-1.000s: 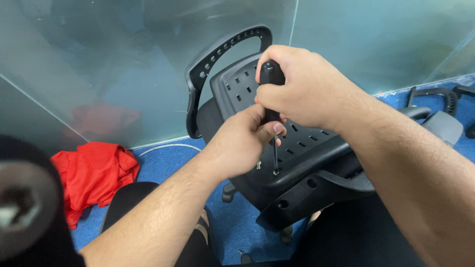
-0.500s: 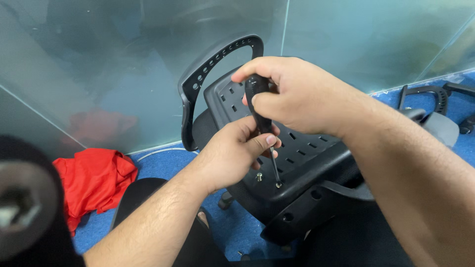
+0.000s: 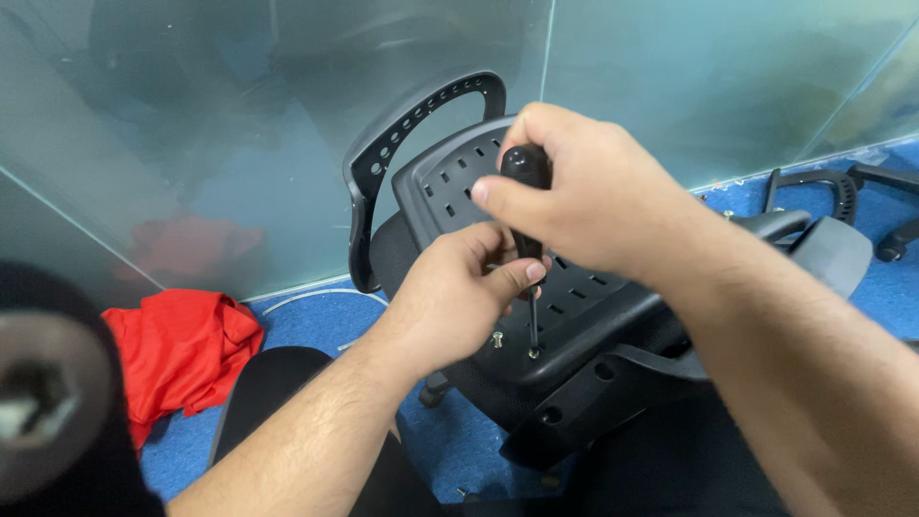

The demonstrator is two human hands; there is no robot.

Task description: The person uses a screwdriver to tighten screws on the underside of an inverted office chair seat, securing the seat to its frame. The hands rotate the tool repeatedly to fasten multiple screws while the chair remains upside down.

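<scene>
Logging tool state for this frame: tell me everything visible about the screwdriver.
The screwdriver has a glossy black, rounded handle and a thin metal shaft. It stands nearly upright, tip down on a silvery screw in the black plastic chair back. The right hand wraps the handle from above; the left hand steadies it lower down, thumb and fingertips around the base of the handle and top of the shaft. Most of the handle is hidden by fingers. The tip type cannot be made out. A second screw stands just left of the tip.
</scene>
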